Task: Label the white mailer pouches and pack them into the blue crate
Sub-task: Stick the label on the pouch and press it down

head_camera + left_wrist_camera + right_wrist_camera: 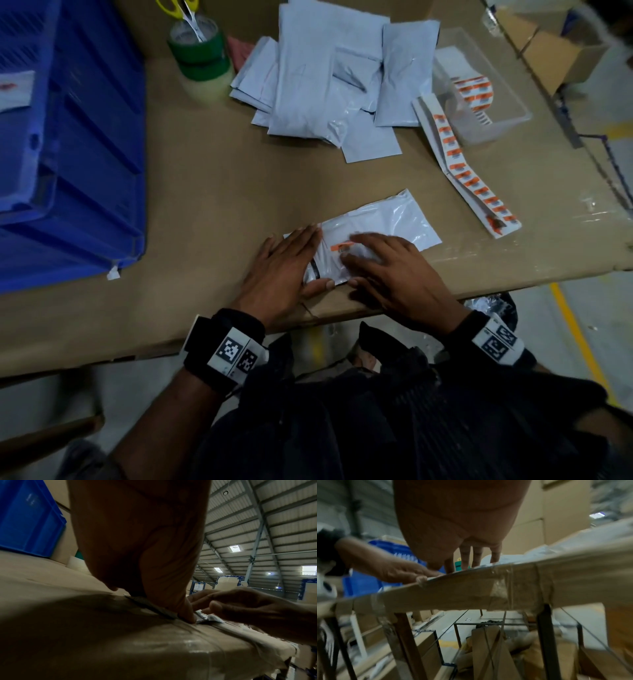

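Observation:
One white mailer pouch (387, 219) lies flat near the table's front edge, with an orange and white label (342, 245) on it. My left hand (284, 260) lies flat on the pouch's left end, fingers straight, thumb along its near edge. My right hand (394, 263) presses its spread fingers onto the label. A pile of white pouches (325, 78) sits at the back middle. The blue crate (68, 137) stands at the left. In the left wrist view my left thumb (187, 614) pins the pouch edge (207, 618). The right wrist view shows my fingers (465, 557) on the pouch.
A strip of orange labels (469, 171) runs from a clear plastic tray (493, 102) at the right. Green and clear tape rolls (202, 58) with yellow-handled scissors (181, 10) stand behind the crate. An open cardboard box (561, 51) sits at the far right. The table's front edge (342, 311) is just under my wrists.

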A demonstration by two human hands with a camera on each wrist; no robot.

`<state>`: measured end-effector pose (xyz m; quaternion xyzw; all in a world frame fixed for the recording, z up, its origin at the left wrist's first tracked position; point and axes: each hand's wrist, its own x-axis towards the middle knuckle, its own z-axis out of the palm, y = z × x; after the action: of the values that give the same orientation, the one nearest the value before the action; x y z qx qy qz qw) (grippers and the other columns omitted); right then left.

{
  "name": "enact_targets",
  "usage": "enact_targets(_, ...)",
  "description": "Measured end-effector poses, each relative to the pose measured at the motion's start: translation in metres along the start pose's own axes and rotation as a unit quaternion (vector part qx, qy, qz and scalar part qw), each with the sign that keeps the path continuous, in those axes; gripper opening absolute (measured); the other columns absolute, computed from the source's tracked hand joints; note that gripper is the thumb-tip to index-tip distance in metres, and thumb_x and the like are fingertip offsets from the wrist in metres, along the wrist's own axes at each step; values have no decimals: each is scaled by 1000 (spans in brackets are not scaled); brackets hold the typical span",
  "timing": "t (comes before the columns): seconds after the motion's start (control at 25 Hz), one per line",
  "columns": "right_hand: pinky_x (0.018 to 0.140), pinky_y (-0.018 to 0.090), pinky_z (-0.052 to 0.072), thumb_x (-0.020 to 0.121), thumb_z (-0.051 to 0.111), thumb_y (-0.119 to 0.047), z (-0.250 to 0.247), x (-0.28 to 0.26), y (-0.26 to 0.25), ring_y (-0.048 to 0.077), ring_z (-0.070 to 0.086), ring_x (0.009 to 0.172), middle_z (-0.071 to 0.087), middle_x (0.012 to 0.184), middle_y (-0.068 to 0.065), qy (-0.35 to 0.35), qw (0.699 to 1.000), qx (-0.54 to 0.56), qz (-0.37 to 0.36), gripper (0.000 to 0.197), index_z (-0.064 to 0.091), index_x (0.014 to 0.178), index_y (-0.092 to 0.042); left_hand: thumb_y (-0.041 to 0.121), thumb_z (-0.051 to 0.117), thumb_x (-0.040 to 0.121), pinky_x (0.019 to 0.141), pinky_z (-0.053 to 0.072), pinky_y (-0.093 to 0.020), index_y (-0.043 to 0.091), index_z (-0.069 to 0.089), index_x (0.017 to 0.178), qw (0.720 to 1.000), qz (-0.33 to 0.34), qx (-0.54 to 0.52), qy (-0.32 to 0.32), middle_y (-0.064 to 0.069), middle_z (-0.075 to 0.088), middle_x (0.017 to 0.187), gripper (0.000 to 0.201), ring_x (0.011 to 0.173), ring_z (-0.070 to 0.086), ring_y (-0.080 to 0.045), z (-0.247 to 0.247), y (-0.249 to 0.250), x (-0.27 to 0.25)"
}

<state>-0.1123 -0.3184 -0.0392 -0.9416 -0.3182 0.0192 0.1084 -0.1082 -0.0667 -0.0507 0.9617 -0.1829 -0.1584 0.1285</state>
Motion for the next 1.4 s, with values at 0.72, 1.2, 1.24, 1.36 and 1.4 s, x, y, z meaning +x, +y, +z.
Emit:
enact_targets(0.72, 107, 49, 41, 105, 21, -65, 0, 7, 3, 32, 45, 140, 40, 161, 11, 24, 984, -60, 165, 69, 48, 152, -22, 75, 30, 93, 125, 2, -40, 28, -3, 162, 1000, 2, -12, 1, 13, -5, 169, 90, 155, 1, -5, 0, -1, -1)
enact_targets(1.2, 115, 48, 32, 111, 23, -45, 16, 14, -44, 29, 34, 148, 31, 167, 6, 17, 988, -74, 132, 52, 45, 154, -29, 72, 32, 96, 122, 10, -45, 24, 2, 163, 1000, 24, 15, 9, 10, 0, 170, 87, 155, 8, -10, -5, -2, -3)
enact_targets(1.24, 116, 49, 32, 110, 22, -47, 19, 12, -44, 29, 34, 149, 31, 167, 5, 11, 987, -86, 136, 53, 43, 155, -29, 72, 31, 96, 122, 10, -46, 24, 2, 163, 999, 26, 18, 7, 10, 0, 170, 87, 155, 7, -10, -6, -3, -3)
enact_targets(1.36, 115, 51, 32, 109, 15, -54, 18, 2, -31, 29, 35, 148, 34, 165, 6, 28, 970, -89, 222, 60, 39, 157, -28, 73, 31, 96, 123, 9, -46, 25, 0, 163, 999, 28, 18, 4, 10, -1, 170, 88, 155, 6, -10, -4, -5, -1)
enact_targets(1.4, 114, 50, 34, 108, 13, -55, 15, 2, -28, 30, 36, 147, 37, 163, 6, 39, 968, -77, 237, 62, 41, 156, -28, 73, 31, 96, 123, 9, -46, 25, 0, 163, 999, 29, 16, 3, 10, -1, 170, 88, 155, 6, -9, -4, -5, -1)
